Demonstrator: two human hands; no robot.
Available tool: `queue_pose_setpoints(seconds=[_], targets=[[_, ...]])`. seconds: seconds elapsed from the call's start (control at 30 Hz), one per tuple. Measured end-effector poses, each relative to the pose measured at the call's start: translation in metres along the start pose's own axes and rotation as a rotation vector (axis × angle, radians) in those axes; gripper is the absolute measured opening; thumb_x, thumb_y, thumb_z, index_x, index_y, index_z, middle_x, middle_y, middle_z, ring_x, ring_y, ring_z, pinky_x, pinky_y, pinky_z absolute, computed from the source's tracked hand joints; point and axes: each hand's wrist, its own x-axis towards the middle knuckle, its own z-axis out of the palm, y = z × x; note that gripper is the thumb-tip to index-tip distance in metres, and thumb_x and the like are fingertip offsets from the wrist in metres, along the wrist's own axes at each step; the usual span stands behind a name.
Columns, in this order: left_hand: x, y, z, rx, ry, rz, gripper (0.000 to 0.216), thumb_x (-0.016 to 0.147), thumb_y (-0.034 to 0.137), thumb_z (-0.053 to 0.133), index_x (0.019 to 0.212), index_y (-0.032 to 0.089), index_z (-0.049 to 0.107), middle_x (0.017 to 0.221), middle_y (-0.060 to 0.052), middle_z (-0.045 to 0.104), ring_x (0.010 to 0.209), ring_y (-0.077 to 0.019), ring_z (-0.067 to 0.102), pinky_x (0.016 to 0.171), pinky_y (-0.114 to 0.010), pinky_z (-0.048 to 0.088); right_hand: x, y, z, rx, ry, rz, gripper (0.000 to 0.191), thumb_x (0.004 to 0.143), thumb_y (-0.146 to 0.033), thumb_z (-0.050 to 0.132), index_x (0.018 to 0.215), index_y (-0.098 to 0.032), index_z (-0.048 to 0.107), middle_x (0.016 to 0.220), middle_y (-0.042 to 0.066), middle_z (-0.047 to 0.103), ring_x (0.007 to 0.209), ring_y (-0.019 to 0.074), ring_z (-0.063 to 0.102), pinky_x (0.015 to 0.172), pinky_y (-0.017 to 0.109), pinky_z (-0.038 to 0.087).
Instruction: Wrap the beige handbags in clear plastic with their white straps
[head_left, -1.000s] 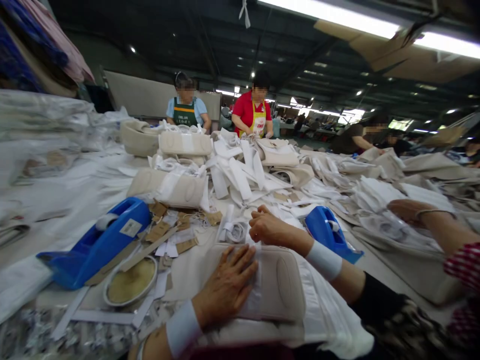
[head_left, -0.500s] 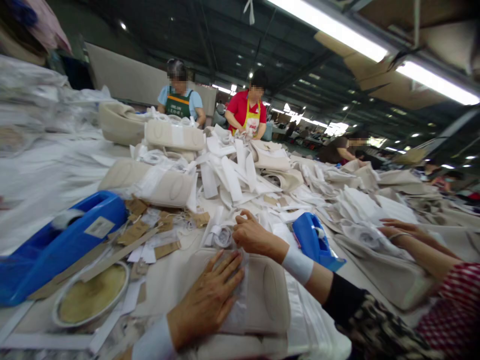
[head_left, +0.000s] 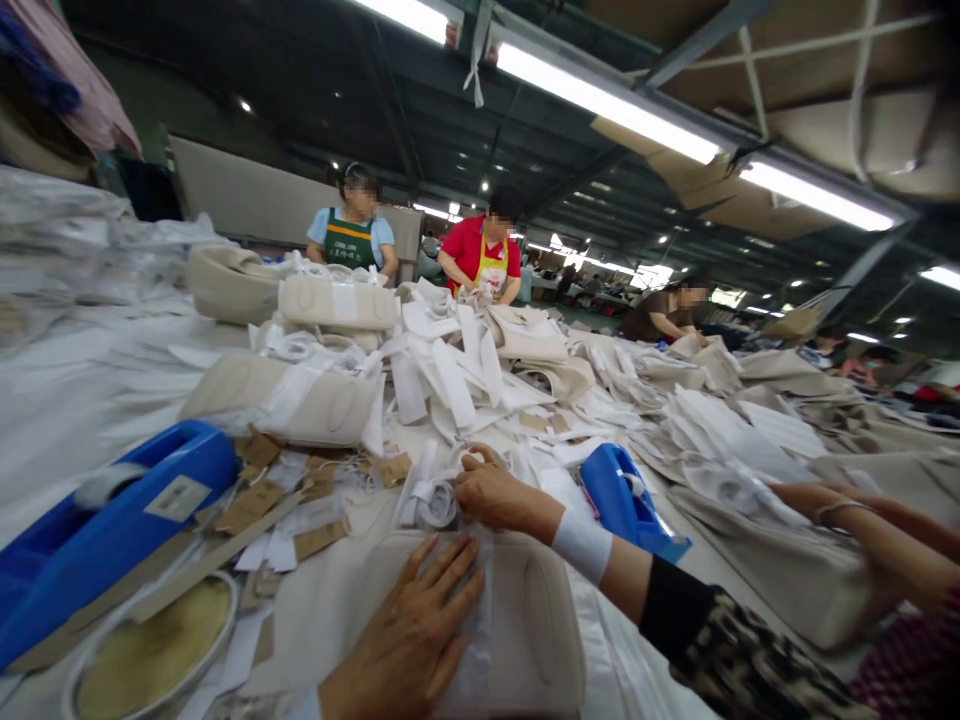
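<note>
My left hand [head_left: 420, 630] lies flat with its fingers stretched out on a beige bag [head_left: 536, 610]. A translucent plastic strip [head_left: 484, 590] runs across that bag, beside and partly under my fingers. At the bag's far edge my right hand [head_left: 502, 490] is closed, its fingers curled by a white-wrapped coil [head_left: 433, 503]. What those fingers grip is hidden from me. To the right of my right wrist stands a blue tape dispenser [head_left: 619, 490].
At left are a larger blue tape dispenser [head_left: 176, 470], a round dish of yellowish paste [head_left: 161, 650] and brown card tags [head_left: 251, 505]. Wrapped beige bags [head_left: 337, 400] and white strips [head_left: 454, 385] heap up ahead. A co-worker's arms [head_left: 862, 505] reach in from the right.
The camera view has shifted slightly. My right hand's fingers are curled more tightly beside the coil. My left hand stays flat on the bag. The co-worker's arms at right have drawn back slightly.
</note>
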Motion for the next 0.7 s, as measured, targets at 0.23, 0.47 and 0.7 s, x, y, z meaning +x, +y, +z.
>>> queue_pose_setpoints(seconds=[0.23, 0.47, 0.7], targets=[[0.001, 0.006, -0.009, -0.09, -0.079, -0.045, 0.062, 0.087, 0.021, 0.053, 0.146, 0.023, 0.034, 0.16, -0.006, 0.02, 0.149, -0.0233, 0.012, 0.122, -0.052, 0.011, 0.006, 0.031, 0.008, 0.051, 0.038, 0.097, 0.011, 0.079, -0.014, 0.066, 0.069, -0.018, 0.069, 0.077, 0.005, 0.069, 0.095, 0.0222, 0.052, 0.101, 0.042, 0.019], [0.002, 0.005, -0.011, -0.091, -0.089, -0.049, 0.062, 0.087, 0.022, 0.053, 0.146, 0.022, 0.034, 0.16, -0.006, 0.02, 0.149, -0.0222, 0.01, 0.122, -0.051, 0.009, -0.003, 0.047, -0.029, 0.02, 0.182, 0.261, 0.014, 0.085, -0.013, 0.06, 0.074, -0.015, 0.069, 0.083, 0.01, 0.068, 0.101, 0.0259, 0.047, 0.103, 0.047, 0.009], [0.002, 0.006, -0.011, -0.105, -0.08, -0.06, 0.062, 0.087, 0.023, 0.056, 0.145, 0.024, 0.035, 0.159, -0.005, 0.023, 0.148, -0.025, 0.015, 0.121, -0.052, 0.01, -0.01, 0.02, -0.039, 0.318, -0.055, -0.021, 0.012, 0.08, -0.018, 0.071, 0.068, -0.022, 0.069, 0.074, -0.003, 0.069, 0.092, 0.0171, 0.052, 0.097, 0.038, 0.015]])
